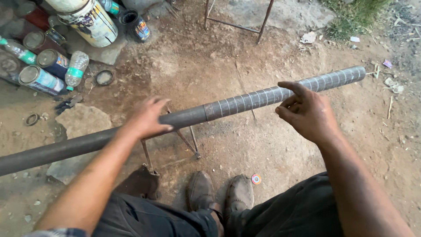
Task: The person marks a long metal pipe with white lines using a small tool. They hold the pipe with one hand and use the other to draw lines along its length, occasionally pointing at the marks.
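A long dark metal pipe [193, 116] runs across the view from lower left to upper right, resting on a thin metal stand [188, 145]. Its right half [307, 83] carries evenly spaced pale chalk rings. My left hand [147, 118] lies flat on top of the pipe near the stand, fingers spread a little. My right hand [307, 112] hovers by the marked part, index finger bent down onto the pipe, the other fingers curled. Neither hand grips anything. My shoes [221, 193] stand on the dirt below.
Bare dirt ground all round. Paint cans and plastic bottles [52, 66] lie piled at the upper left beside a flat stone [83, 120]. A second metal frame [237, 19] stands at the top. Grass [355, 15] and litter are at the upper right. A small coloured disc [256, 179] lies by my shoe.
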